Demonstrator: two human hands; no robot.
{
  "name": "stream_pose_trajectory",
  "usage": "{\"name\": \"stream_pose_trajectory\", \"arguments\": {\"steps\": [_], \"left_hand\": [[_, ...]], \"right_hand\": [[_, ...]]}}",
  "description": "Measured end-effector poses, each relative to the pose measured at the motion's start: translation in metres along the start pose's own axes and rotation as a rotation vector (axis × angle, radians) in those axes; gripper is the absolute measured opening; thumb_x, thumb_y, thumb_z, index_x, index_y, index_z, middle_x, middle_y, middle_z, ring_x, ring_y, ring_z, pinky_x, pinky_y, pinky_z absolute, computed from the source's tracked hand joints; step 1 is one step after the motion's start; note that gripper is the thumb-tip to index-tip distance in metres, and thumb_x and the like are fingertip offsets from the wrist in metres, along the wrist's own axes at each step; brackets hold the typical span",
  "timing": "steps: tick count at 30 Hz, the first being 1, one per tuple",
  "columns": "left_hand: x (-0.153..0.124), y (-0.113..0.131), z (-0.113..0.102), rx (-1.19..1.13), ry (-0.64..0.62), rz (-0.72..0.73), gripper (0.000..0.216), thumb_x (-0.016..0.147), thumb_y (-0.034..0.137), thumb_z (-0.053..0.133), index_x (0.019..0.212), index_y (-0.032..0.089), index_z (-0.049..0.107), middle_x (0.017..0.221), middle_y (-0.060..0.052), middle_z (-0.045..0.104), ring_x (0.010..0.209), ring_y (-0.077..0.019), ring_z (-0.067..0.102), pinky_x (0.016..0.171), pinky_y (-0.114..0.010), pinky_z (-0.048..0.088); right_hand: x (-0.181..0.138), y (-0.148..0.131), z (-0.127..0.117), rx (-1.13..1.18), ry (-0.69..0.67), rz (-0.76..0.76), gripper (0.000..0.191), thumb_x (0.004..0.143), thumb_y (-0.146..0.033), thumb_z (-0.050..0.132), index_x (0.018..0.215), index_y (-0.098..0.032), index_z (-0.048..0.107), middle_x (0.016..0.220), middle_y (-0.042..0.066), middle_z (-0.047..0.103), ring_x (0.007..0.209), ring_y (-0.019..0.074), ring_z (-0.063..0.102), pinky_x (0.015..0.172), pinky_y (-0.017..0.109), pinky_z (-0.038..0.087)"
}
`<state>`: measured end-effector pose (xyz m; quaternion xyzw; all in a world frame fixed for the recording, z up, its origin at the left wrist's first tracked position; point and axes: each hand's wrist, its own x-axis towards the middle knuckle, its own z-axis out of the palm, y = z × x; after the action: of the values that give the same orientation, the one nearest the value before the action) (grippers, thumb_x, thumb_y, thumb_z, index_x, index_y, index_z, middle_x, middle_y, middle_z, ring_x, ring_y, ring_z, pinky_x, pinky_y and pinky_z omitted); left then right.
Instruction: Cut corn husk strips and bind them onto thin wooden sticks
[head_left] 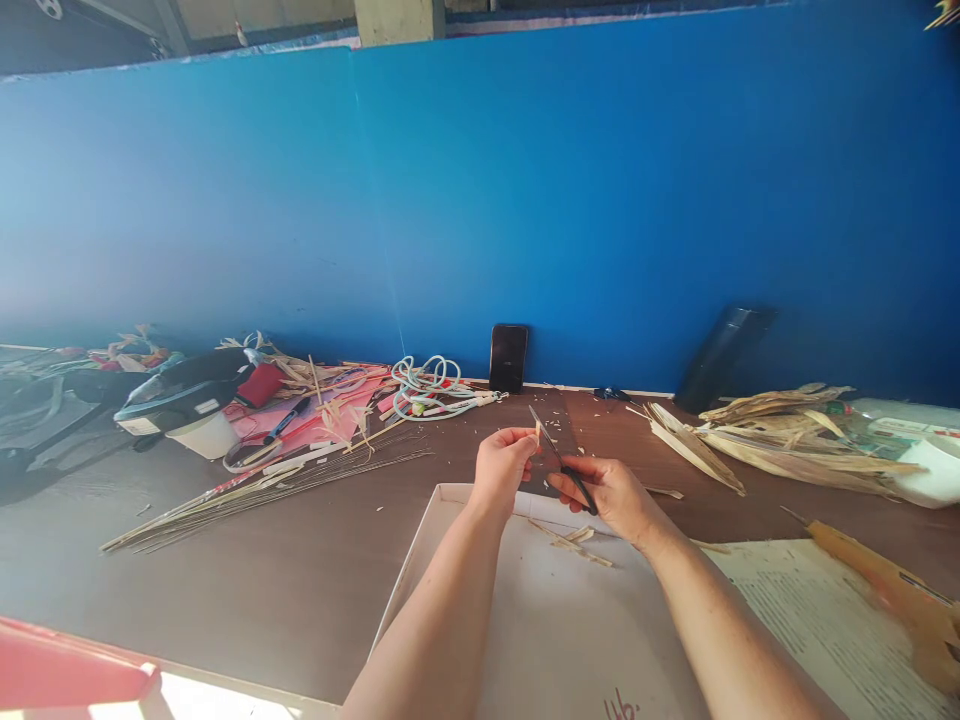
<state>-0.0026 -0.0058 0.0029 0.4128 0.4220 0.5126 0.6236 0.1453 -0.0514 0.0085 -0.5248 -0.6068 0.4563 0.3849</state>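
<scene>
My left hand [507,465] is closed in a pinch on a small pale strip [538,430], which looks like a piece of dried husk. In my right hand [604,492] is a pair of scissors [574,478] with dark handles. Its blades point up and left, close beside the strip at my left fingertips; whether they touch it I cannot tell. Both hands are above the far edge of a shallow white box lid [555,620]. Several thin pale strips [577,545] lie inside the lid near that edge.
A phone [508,358] leans on the blue partition [600,200]. Left of it lie a coiled pale-blue cord [427,385], thin wires [300,490] and a black container [195,385]. Dried husks [795,440], a dark cylinder [724,355] and printed paper [810,600] are on the right.
</scene>
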Motion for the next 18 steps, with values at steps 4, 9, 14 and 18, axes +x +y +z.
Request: {"name": "stream_pose_trajectory", "arguments": {"steps": [4,9,14,18], "left_hand": [[0.0002,-0.0005,-0.0007,0.003,0.001,-0.004,0.025,0.063,0.027,0.062,0.082,0.013,0.066,0.067,-0.003,0.057,0.047,-0.0034,0.039,0.041,-0.015,0.03],[0.0003,-0.0005,-0.0004,-0.007,0.001,-0.002,0.026,0.062,0.026,0.061,0.083,0.012,0.067,0.065,-0.003,0.057,0.046,-0.0035,0.038,0.041,-0.016,0.029],[-0.0005,0.0009,0.0,-0.014,0.002,-0.008,0.024,0.061,0.025,0.061,0.082,0.013,0.067,0.065,-0.002,0.057,0.046,-0.0036,0.038,0.041,-0.016,0.029],[-0.0009,0.0015,0.0001,-0.009,0.005,-0.011,0.024,0.062,0.025,0.061,0.082,0.013,0.067,0.065,-0.002,0.057,0.046,-0.0035,0.039,0.041,-0.015,0.029]], "right_hand": [[0.0004,0.0007,0.0,-0.003,-0.001,-0.001,0.041,0.068,-0.053,0.064,0.083,-0.015,0.067,0.06,0.0,0.057,0.054,0.0117,0.046,0.054,0.025,0.036],[0.0001,-0.0002,0.0,-0.017,0.004,0.0,0.044,0.067,-0.055,0.063,0.087,-0.016,0.067,0.06,0.0,0.056,0.054,0.0124,0.047,0.054,0.025,0.036],[0.0007,0.0021,-0.0007,-0.005,0.001,-0.005,0.044,0.067,-0.055,0.064,0.088,-0.016,0.067,0.059,-0.001,0.056,0.053,0.0121,0.046,0.054,0.026,0.036],[0.0008,0.0033,-0.0016,-0.014,-0.008,-0.027,0.041,0.069,-0.052,0.063,0.087,-0.016,0.067,0.058,-0.002,0.054,0.053,0.0113,0.043,0.054,0.025,0.035]]}}
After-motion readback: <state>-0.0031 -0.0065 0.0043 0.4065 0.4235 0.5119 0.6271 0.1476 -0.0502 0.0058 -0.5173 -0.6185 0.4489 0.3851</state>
